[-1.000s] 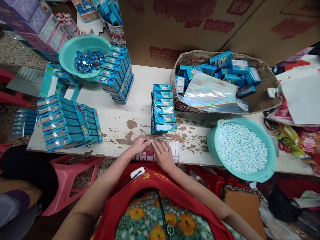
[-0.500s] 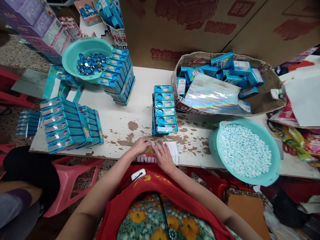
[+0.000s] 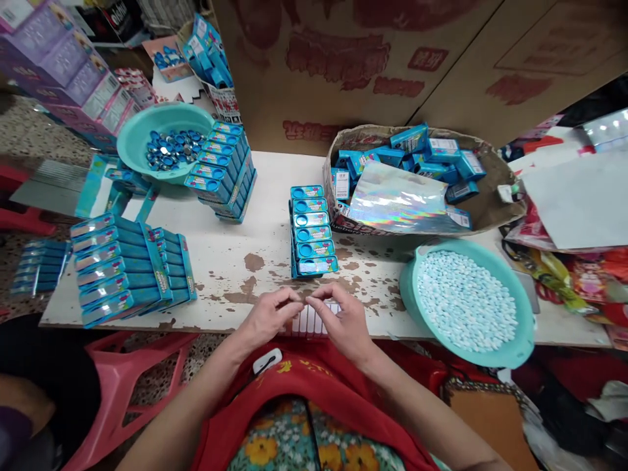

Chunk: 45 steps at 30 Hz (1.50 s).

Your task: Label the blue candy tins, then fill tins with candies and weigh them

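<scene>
Both hands meet above the front edge of the table, fingertips close together. My left hand [image 3: 269,318] is closed in a pinch, and so is my right hand [image 3: 344,320]; whatever lies between the fingertips is too small to make out. Under them, partly hidden, is a sheet with white strips [image 3: 310,322], perhaps stickers. Just beyond the hands stands a row of blue boxes [image 3: 314,233] with round recesses in their tops. The nearest box carries a shiny strip on its top.
Blue boxes are stacked at left [image 3: 118,271] and back left [image 3: 226,170]. A turquoise basin [image 3: 130,157] holds small blue-and-silver round pieces. At right stand a cut-down carton [image 3: 505,209] of blue boxes and a turquoise tub [image 3: 409,294] of pale pellets. A person sits at far left.
My right hand has lifted off the sheet, where it lay flatter, and now pinches near my left fingertips. The camera view has shifted slightly, so the table sits lower.
</scene>
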Motion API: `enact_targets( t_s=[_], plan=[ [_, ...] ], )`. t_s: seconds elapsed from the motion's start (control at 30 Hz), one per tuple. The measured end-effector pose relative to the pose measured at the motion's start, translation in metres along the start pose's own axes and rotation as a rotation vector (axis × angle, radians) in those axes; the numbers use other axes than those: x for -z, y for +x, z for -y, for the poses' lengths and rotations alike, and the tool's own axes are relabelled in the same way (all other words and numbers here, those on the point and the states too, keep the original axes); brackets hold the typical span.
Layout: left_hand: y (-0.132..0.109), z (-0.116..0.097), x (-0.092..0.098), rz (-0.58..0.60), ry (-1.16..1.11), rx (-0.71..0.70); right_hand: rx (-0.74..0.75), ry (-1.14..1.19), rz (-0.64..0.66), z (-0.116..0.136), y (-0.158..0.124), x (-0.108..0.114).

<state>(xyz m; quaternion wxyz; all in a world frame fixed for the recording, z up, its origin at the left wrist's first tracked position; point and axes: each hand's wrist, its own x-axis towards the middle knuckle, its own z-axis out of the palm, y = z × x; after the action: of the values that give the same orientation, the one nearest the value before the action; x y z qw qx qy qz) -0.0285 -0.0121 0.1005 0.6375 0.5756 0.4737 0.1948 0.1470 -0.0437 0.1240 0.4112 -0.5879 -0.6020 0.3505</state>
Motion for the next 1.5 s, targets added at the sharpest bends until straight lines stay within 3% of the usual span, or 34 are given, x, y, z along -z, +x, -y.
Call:
enact_targets(
  t_s=[0.07,0.17,0.3,0.47,0.63,0.73,0.8,0.87,0.97,1.03,1.13,1.33,1.5],
  plan=[
    [0.009,-0.019,0.005,-0.014,-0.029,0.024,0.006,-0.032,-0.111,0.005,0.016,0.001],
    [0.034,-0.039,0.018,-0.072,-0.031,-0.051,0.048,-0.109,-0.314,-0.001,0.044,-0.003],
    [0.066,-0.043,0.034,-0.117,0.049,-0.118,-0.007,-0.164,-0.397,-0.022,0.072,-0.01],
    [0.085,-0.018,0.027,-0.111,0.003,-0.14,-0.035,-0.117,-0.449,-0.046,0.081,-0.016],
    [0.093,0.01,0.009,-0.286,0.115,-0.071,-0.039,-0.113,-0.428,-0.055,0.089,-0.011],
    [0.08,0.032,0.013,-0.368,0.255,-0.038,-0.096,0.027,-0.478,-0.055,0.078,-0.007],
    [0.063,0.052,0.02,-0.253,0.34,-0.052,-0.121,0.116,-0.563,-0.055,0.057,-0.009],
    [0.044,0.074,0.025,-0.053,0.372,-0.05,-0.102,0.103,-0.592,-0.056,0.027,-0.016],
    [0.026,0.101,0.025,0.08,0.374,0.02,-0.015,-0.001,-0.351,-0.063,-0.014,-0.037],
    [0.024,0.107,0.021,0.041,0.394,0.033,0.058,-0.08,-0.155,-0.071,-0.029,-0.055],
    [0.028,0.103,0.017,-0.003,0.451,-0.012,0.145,-0.275,0.021,-0.086,-0.034,-0.077],
    [0.034,0.095,0.014,-0.042,0.464,0.048,0.291,-0.705,0.206,-0.112,-0.048,-0.093],
    [0.04,0.103,0.011,-0.08,0.355,0.167,0.407,-0.754,0.244,-0.119,-0.066,-0.083]
  ],
)
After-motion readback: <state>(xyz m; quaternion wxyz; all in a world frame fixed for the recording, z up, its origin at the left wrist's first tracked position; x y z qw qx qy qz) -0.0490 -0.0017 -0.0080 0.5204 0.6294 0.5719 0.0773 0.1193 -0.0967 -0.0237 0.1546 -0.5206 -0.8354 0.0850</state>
